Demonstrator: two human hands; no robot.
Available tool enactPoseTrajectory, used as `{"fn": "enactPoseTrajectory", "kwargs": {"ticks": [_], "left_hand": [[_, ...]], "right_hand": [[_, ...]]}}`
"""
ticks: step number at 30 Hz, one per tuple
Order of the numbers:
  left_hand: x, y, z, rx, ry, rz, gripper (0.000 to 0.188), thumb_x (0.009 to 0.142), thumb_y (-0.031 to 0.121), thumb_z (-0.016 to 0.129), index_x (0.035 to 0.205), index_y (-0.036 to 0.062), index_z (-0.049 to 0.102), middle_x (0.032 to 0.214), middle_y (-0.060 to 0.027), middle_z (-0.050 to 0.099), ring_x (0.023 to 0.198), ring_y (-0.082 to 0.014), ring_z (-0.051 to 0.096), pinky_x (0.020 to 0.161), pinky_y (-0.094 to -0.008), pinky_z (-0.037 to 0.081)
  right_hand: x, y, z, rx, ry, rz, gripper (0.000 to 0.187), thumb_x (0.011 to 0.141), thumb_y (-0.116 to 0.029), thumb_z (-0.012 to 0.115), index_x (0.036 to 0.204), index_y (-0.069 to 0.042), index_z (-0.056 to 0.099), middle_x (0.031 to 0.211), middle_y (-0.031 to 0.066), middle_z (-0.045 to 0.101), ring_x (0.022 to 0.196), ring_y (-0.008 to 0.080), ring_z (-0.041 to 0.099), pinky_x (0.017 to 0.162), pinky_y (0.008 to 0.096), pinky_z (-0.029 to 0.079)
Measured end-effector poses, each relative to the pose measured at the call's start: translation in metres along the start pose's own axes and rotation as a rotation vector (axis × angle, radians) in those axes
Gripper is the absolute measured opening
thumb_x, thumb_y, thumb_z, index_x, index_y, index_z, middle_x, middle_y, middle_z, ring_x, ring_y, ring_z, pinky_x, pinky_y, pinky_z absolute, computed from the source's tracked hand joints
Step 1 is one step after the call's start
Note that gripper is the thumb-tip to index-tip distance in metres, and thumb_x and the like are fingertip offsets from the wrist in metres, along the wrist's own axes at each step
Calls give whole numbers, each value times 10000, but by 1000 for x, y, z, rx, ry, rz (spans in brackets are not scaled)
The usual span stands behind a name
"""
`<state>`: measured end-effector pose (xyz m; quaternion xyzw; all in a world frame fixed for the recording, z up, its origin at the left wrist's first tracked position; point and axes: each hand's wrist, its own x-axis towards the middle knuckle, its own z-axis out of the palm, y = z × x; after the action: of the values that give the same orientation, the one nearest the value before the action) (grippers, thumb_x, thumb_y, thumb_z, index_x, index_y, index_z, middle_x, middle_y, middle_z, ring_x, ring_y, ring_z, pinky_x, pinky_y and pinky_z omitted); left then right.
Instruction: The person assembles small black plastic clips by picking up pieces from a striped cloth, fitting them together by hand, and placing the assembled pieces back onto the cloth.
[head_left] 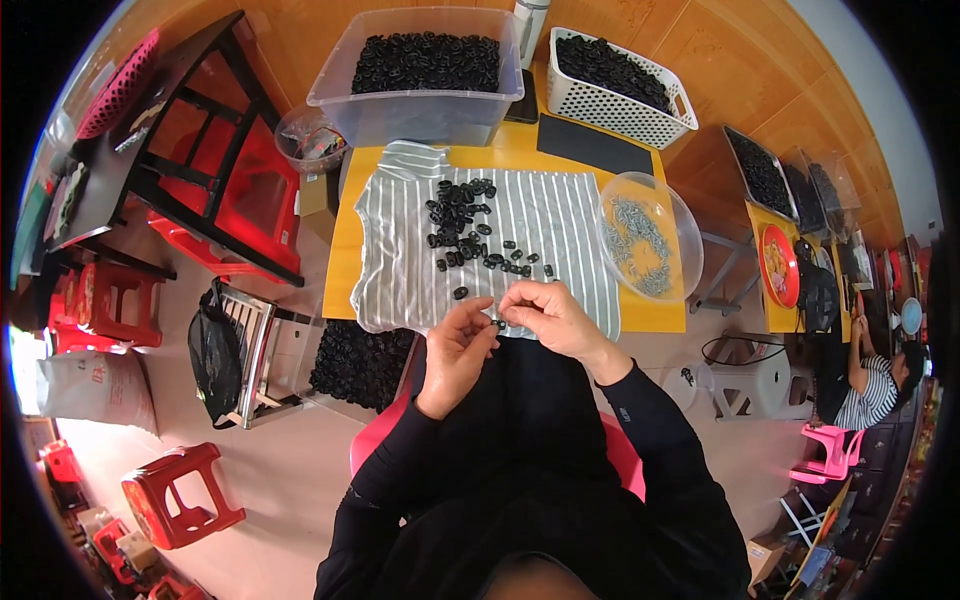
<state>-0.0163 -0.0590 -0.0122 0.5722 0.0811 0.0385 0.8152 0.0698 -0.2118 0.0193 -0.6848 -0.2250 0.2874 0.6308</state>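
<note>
Just past the near edge of the table, my left hand [459, 345] pinches a small black oval plastic part [500, 323] at the fingertips. My right hand [550, 318] meets it there, thumb and forefinger closed at the same part; whatever that hand grips is too small to make out. Ahead of my hands, a pile of loose black plastic parts [458, 212] lies on a grey striped shirt [555, 225] spread over the table. One single black part [461, 293] sits closest to my left fingers. To the right, a clear round bowl [690, 262] contains silvery screws [636, 240].
A clear bin [415, 115] and a white perforated basket [620, 118], both full of black parts, stand along the back of the yellow table [345, 285]. Below its left side is another container of black parts [355, 370]. A person [870, 395] sits far right.
</note>
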Motion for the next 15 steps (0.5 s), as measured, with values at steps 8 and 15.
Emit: {"fn": "enactPoseTrajectory", "kwargs": {"ticks": [8, 15], "left_hand": [[-1, -1, 1, 100, -40, 68, 327, 820, -62, 570, 1140, 2, 548, 783, -6, 568, 654, -51, 543, 547, -184, 448], [-4, 1, 5, 71, -6, 75, 291, 818, -71, 564, 1099, 3, 577, 782, -1, 566, 657, -49, 545, 554, -185, 453]], "right_hand": [[-1, -1, 4, -98, -27, -25, 62, 856, 5, 521, 840, 24, 579, 706, 13, 556, 664, 65, 484, 602, 229, 408], [-1, -4, 5, -143, -39, -36, 72, 856, -20, 548, 800, 23, 562, 696, 23, 557, 664, 58, 483, 594, 238, 409]]}}
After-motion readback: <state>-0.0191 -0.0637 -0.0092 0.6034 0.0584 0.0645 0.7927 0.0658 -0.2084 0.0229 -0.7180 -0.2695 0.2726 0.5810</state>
